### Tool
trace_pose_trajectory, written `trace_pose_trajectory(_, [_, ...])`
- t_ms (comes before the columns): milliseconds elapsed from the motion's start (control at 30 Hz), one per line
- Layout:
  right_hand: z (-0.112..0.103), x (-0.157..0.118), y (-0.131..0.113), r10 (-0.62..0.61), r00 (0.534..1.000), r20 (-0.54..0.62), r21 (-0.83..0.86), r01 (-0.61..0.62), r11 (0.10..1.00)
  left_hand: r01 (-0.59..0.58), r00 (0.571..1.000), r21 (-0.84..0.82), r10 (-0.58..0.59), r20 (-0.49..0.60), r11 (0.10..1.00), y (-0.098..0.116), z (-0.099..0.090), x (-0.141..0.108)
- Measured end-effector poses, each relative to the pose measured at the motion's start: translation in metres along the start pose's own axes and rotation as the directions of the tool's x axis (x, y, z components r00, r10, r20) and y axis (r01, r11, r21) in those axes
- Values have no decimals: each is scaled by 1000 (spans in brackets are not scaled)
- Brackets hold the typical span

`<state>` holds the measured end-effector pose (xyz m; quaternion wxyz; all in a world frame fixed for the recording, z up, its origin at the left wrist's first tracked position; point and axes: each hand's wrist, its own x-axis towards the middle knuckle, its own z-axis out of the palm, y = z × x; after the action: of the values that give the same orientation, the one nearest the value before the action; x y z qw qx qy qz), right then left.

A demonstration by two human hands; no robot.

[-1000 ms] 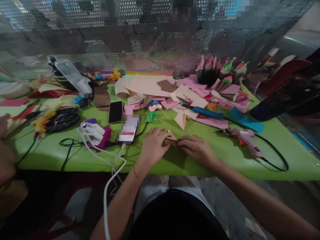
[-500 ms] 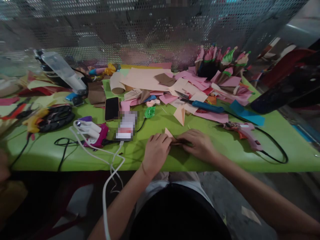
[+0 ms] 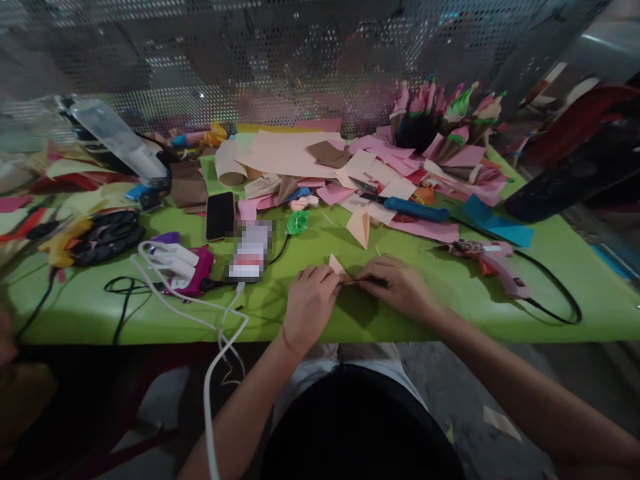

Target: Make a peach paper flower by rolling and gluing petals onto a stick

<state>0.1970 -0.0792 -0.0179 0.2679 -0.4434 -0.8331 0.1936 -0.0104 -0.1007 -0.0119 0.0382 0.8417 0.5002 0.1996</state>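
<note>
Near the front edge of the green table [image 3: 280, 317], my left hand [image 3: 313, 300] is closed on a small folded paper [image 3: 336, 265], whose peach tip sticks up above the fingers. My right hand [image 3: 393, 287] pinches the brown right end of the same piece. Most of the paper is hidden by my fingers. Just beyond my hands lies a folded peach paper [image 3: 359, 227]. A pink glue gun [image 3: 503, 267] rests on its side to the right of my right hand.
A lit phone [image 3: 250, 250], a dark phone [image 3: 220, 217] and a magenta power strip [image 3: 200, 273] with white cables lie on the left. Behind are paper sheets [image 3: 285, 153], a blue-handled tool [image 3: 417, 209] and paper cones [image 3: 457, 110]. A bottle [image 3: 117, 137] leans at the back left.
My right fingers have drawn closer together on the paper, and less of its brown part shows. The view has shifted slightly.
</note>
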Motion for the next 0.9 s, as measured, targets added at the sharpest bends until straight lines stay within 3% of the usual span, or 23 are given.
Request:
trace_pose_trajectory(167, [2, 4, -3, 75, 997, 16, -29, -74, 997, 28, 1000, -30, -27, 11, 999, 1, -1, 2])
trace_pose_trajectory(333, [6, 5, -8, 140, 988, -60, -43, -142, 989, 30, 999, -17, -30, 45, 999, 2, -3, 2])
trace_pose_trajectory(500, [7, -1, -10, -24, 991, -132, -229, -7, 973, 46, 996, -7, -45, 71, 999, 4, -5, 1])
trace_pose_trajectory(600, [6, -4, -10, -97, 989, -113, -317, 57, 947, 51, 996, 1, -51, 68, 999, 5, -6, 1])
trace_pose_trajectory(900, [9, -9, -7, -56, 995, -88, -309, 26, 951, -58, 995, 138, 46, 88, 989, 6, -6, -1])
